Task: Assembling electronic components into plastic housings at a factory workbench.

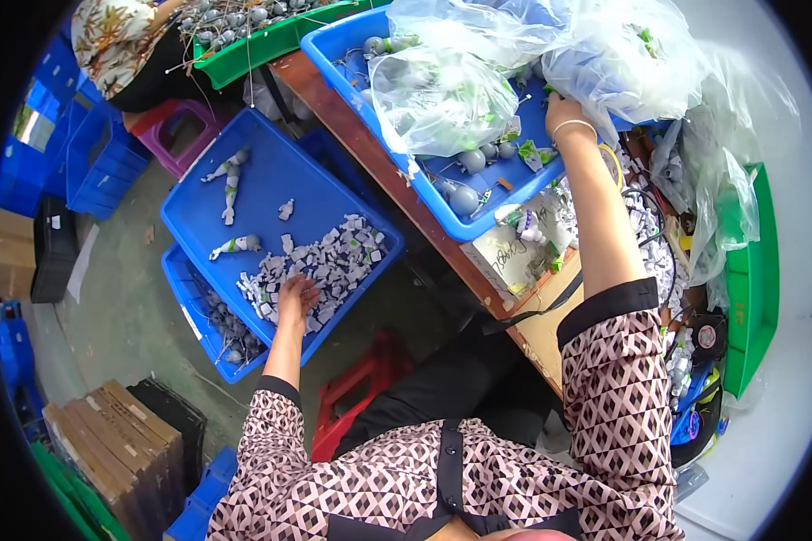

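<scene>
We rest our left hand [296, 296], fingers spread loose, on the heap of small white pieces [320, 263] in the blue tray [271, 171]. Farther off, our right hand [564, 113] grips a clear plastic bag [604, 54] over the blue crate [496, 194].

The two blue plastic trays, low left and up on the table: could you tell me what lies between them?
In the head view, the brown wooden table edge separates them.

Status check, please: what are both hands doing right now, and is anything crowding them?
Left hand down in the pile of small white pieces, low blue tray. Right hand up at a clear plastic bag, grip hidden. Another bag crowds the blue bin.
</scene>
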Motion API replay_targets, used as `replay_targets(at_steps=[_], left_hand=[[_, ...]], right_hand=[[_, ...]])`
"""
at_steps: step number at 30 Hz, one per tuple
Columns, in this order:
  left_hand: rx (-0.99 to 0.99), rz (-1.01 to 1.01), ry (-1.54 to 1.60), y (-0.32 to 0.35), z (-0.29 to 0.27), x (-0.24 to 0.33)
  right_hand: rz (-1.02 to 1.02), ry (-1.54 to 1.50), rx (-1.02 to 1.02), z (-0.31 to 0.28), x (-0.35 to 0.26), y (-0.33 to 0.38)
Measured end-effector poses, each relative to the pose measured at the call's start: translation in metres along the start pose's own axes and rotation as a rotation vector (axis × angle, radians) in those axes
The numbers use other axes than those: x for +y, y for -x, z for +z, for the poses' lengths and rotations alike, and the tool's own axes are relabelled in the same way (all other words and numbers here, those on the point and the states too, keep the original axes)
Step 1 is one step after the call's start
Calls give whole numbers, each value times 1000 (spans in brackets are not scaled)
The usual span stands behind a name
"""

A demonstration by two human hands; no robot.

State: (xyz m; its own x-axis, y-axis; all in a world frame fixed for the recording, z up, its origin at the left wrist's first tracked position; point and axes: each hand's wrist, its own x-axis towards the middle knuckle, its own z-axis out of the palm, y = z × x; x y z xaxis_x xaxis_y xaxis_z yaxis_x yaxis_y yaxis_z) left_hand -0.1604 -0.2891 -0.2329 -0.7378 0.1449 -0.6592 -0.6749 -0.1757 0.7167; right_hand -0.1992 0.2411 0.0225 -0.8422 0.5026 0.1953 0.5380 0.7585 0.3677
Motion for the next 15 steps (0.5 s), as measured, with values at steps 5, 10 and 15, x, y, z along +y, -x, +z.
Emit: replay_targets(at_steps=[5,10,15], left_hand=[[-13,5,-12,4,13,3],[-118,46,-66,11,17,5],[-520,-55,-154,46,54,30]], right_hand=[[-5,-305,-49,-13,5,-1],[182,-1390,-344,-78,10,46],[305,-2133,-242,-75,27,94]])
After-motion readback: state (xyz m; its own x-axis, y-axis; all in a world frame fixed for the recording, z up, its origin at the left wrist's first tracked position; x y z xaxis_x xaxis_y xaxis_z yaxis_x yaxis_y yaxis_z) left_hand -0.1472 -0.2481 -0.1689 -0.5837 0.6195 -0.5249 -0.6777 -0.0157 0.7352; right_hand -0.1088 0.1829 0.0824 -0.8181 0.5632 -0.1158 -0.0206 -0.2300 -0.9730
